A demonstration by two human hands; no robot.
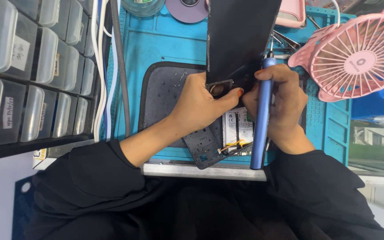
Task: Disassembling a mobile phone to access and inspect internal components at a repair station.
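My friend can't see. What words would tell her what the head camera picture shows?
Two hands work on an opened phone over a blue mat. The left hand lifts its black back cover; the right hand grips a blue pen-shaped screwdriver. A pink fan stands at right, grey drawers at left.

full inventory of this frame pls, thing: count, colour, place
back panel: 1, black, tilted up at centre, held at its lower edge
opened phone: 1, dark frame with white battery, on the mat under the hands
screwdriver: 1, blue handle, upright in the right hand
work mat: 1, blue with a grey inset, centre of bench
desk fan: 1, pink, upper right
drawer cabinet: 1, clear drawers in dark frame, left
cables: several, white and grey, beside the cabinet
tweezers: a few, metal, behind the panel
left hand: 1, grips the panel
right hand: 1, holds the screwdriver
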